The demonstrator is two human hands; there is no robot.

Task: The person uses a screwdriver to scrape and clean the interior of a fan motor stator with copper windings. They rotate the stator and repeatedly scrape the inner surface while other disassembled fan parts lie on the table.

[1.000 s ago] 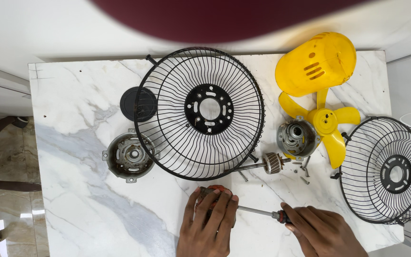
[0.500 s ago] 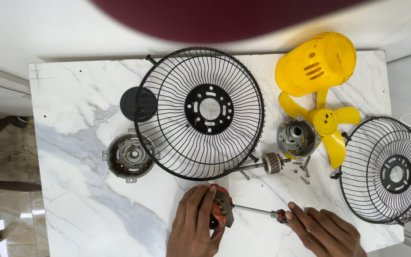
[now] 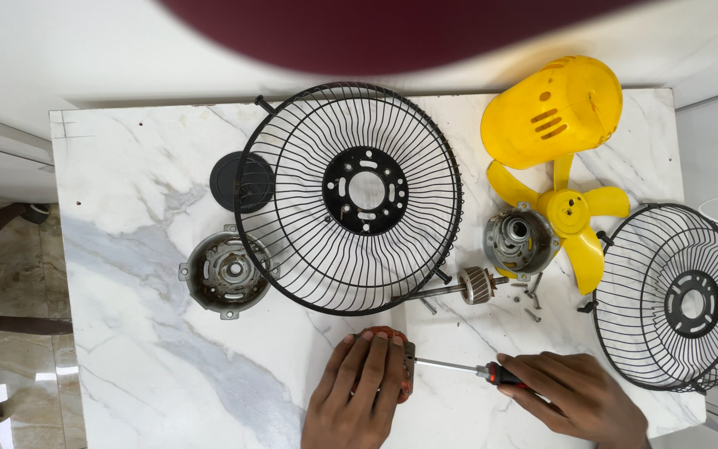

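Two hands at the near edge of a white marble table (image 3: pixel 126 366), fan parts spread across it; placing everything relative to the big black wire guard (image 3: pixel 351 198) in the middle. Left of the guard, partly tucked under its rim: a round black cap (image 3: pixel 238 181), and below that a grey metal motor cover (image 3: pixel 224 273) lying open side up. Below the guard's lower rim, near the table's front edge, the left hand (image 3: pixel 359 395) lies palm down with fingers close together, covering a reddish copper-wound motor part (image 3: pixel 386 337); only its top edge and a bit of its right side show. A screwdriver (image 3: pixel 459 367) runs from that part to the right, shaft nearly level, tip at the part's right side; exact contact point hidden by the fingers. The right hand (image 3: pixel 579 397) is wrapped around the screwdriver's red-and-black handle, below and right of the guard. Just off the guard's lower-right rim: a rotor on its shaft (image 3: pixel 474 287), with a few loose screws (image 3: pixel 532 301) beside it. Right of the guard: a grey motor body (image 3: pixel 518 241) touching a yellow fan blade (image 3: pixel 573 218), and above them a yellow housing shell (image 3: pixel 552 112). Far right, a second, smaller wire guard (image 3: pixel 681 299) overhangs the table's edge.
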